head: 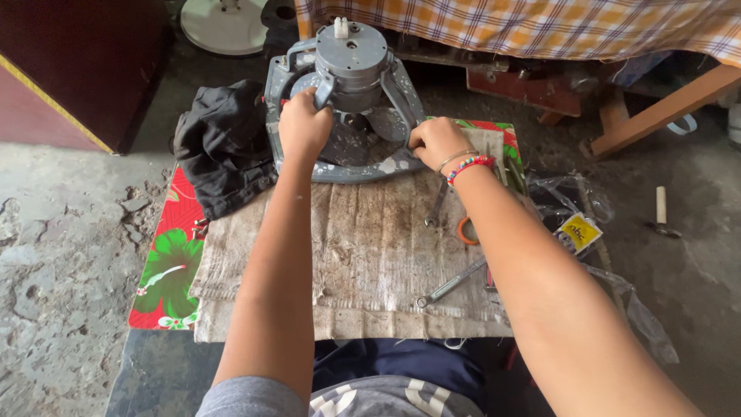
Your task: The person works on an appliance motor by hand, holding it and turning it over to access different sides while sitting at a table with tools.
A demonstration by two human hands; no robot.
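Note:
A grey fan motor assembly (351, 58) with a round frame and blades stands at the far edge of a dirty beige cloth (370, 247). My left hand (303, 123) grips one of the frame's arms on the left. My right hand (437, 142), with bracelets on its wrist, clasps the frame's lower right rim. Two spanners lie on the cloth, one (437, 207) just below my right wrist and a longer one (450, 283) nearer to me.
A black rag (222, 147) lies left of the motor. A red floral mat (166, 262) shows under the cloth. Clear plastic wrap with a yellow label (579, 230) sits at the right, a small hammer (661, 216) on the concrete floor beyond. A checked cloth (540, 27) hangs over wooden furniture behind.

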